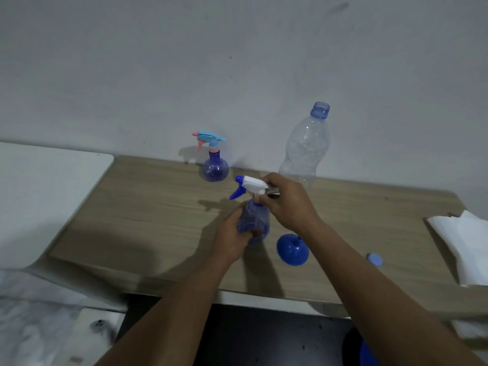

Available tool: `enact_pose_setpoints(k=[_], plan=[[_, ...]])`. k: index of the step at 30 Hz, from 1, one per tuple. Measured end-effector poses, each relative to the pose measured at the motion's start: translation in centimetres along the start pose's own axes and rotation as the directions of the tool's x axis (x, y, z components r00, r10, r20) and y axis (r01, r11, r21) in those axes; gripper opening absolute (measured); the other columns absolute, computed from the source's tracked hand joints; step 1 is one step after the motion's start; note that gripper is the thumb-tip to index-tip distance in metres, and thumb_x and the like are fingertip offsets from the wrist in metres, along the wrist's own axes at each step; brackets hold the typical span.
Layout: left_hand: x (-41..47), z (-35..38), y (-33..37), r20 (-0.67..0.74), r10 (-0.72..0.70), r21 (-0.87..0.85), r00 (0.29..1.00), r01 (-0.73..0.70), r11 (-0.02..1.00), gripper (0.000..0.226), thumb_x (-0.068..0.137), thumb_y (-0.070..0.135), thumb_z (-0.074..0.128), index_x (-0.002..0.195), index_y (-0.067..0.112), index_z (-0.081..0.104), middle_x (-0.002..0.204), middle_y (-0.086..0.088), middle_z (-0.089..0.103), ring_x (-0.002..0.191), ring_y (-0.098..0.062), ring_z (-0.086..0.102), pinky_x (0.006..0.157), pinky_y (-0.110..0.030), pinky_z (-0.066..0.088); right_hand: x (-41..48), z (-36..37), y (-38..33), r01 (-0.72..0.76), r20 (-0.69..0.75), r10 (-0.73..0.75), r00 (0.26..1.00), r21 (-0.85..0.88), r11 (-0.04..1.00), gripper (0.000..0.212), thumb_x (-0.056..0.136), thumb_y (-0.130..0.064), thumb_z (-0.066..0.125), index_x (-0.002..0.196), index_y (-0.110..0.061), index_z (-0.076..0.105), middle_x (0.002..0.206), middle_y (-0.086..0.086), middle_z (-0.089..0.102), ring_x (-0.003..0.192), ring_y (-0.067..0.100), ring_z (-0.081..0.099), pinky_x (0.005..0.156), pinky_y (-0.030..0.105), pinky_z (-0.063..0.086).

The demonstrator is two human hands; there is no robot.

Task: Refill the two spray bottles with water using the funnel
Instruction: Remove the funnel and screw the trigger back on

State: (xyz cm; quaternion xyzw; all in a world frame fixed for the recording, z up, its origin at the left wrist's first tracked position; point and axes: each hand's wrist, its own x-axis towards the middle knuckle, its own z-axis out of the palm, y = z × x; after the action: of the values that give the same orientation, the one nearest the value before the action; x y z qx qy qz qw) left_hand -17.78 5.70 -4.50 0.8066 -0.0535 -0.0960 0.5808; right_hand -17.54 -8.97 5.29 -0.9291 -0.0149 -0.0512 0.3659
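The translucent blue plastic spray bottle with the white-and-blue trigger head (253, 217) is held above the wooden table: its belly is wrapped by the left hand (232, 240), its neck collar pinched by the right hand (286, 200). It is judged light, thin-walled, slightly squashy. Its long axis stands near upright; the nozzle points left, away from the right fingers.

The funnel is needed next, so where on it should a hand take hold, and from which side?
Probably grip the blue funnel by its narrow spout, coming from above. It rests wide mouth down on the table with the spout pointing up, so the spout is the free, pinchable part; the rim lies against the wood.
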Motion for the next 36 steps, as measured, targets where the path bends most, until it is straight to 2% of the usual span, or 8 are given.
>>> enact_pose_setpoints(k=[3,7,12,18,24,29,32,36], plan=[[0.1,0.1,-0.1,0.022,-0.024,-0.066,0.999,0.025,0.998,0.054,0.086,-0.014,0.062,0.109,0.034,0.057,0.100,0.012,0.066,0.081,0.005,0.067,0.062,-0.007,0.049,0.0,1.0,0.5,0.009,-0.017,-0.010,1.000,-0.070,0.998,0.024,0.085,-0.031,0.075,0.097,-0.013,0.065,0.091,-0.001,0.054,0.075,0.016,0.052,0.063,0.026,0.037],[0.1,0.1,-0.6,0.011,-0.070,-0.097,0.998,0.070,0.993,0.051,0.082,-0.005,0.071,0.110,0.036,0.059,0.105,0.005,0.069,0.091,-0.009,0.067,0.063,-0.007,0.048,0.0,2.1,0.5,-0.041,-0.085,0.037,0.996,-0.038,0.998,0.033,0.080,-0.037,0.080,0.089,-0.014,0.057,0.089,-0.002,0.055,0.073,0.014,0.055,0.062,0.026,0.045],[-0.3,-0.4,-0.2,0.024,-0.019,-0.096,1.000,0.021,0.995,0.053,0.085,-0.016,0.064,0.122,0.021,0.057,0.098,0.008,0.068,0.074,0.009,0.067,0.060,-0.008,0.049,-1.0,2.9,0.8,-0.010,-0.067,0.016,0.998,0.095,0.995,0.011,0.088,-0.023,0.069,0.095,-0.018,0.063,0.084,-0.005,0.065,0.077,0.013,0.061,0.074,0.037,0.053],[0.1,-0.3,-0.8,-0.004,-0.060,-0.056,0.998,0.059,0.997,0.056,0.077,-0.009,0.074,0.102,0.040,0.060,0.097,0.016,0.069,0.093,-0.015,0.069,0.067,-0.011,0.051,-0.9,3.5,1.2,-0.118,-0.081,0.137,0.987,0.209,0.971,0.043,0.076,-0.037,0.083,0.105,-0.019,0.057,0.095,-0.012,0.066,0.090,0.007,0.066,0.079,0.024,0.056],[-0.1,-0.4,-0.9,-0.026,-0.015,-0.080,1.000,0.013,0.997,0.071,0.074,-0.012,0.073,0.121,0.038,0.057,0.096,0.025,0.070,0.085,0.009,0.066,0.069,-0.010,0.049,-1.3,4.3,1.7,-0.043,-0.120,0.069,0.990,0.211,0.977,0.019,0.089,-0.031,0.070,0.103,-0.022,0.061,0.097,-0.012,0.069,0.092,0.005,0.065,0.085,0.037,0.057],[0.1,-0.3,-1.3,-0.044,-0.031,-0.055,0.999,0.028,0.998,0.057,0.073,-0.013,0.067,0.112,0.029,0.063,0.101,0.010,0.072,0.093,-0.010,0.070,0.071,-0.011,0.050,-1.3,4.5,1.3,-0.092,-0.159,0.135,0.978,0.252,0.963,0.046,0.075,-0.040,0.084,0.103,-0.024,0.052,0.091,-0.014,0.065,0.086,0.001,0.064,0.076,0.023,0.055],[0.0,-0.5,-1.1,-0.035,-0.014,-0.082,0.999,0.011,0.997,0.062,0.079,-0.014,0.067,0.120,0.033,0.059,0.095,0.021,0.070,0.088,0.007,0.067,0.070,-0.010,0.050,-1.8,4.8,1.9,-0.016,-0.157,0.060,0.986,0.268,0.963,0.029,0.089,-0.034,0.071,0.111,-0.023,0.056,0.101,-0.013,0.067,0.096,0.003,0.064,0.085,0.032,0.057],[0.1,-0.3,-1.2,-0.053,0.013,-0.055,0.999,-0.016,0.998,0.066,0.076,-0.007,0.073,0.111,0.046,0.058,0.094,0.026,0.069,0.092,0.000,0.068,0.075,-0.013,0.052,-1.6,5.0,1.9,-0.048,-0.156,0.100,0.983,0.305,0.951,0.028,0.087,-0.033,0.074,0.105,-0.021,0.056,0.101,-0.011,0.068,0.096,0.003,0.064,0.086,0.033,0.057]])
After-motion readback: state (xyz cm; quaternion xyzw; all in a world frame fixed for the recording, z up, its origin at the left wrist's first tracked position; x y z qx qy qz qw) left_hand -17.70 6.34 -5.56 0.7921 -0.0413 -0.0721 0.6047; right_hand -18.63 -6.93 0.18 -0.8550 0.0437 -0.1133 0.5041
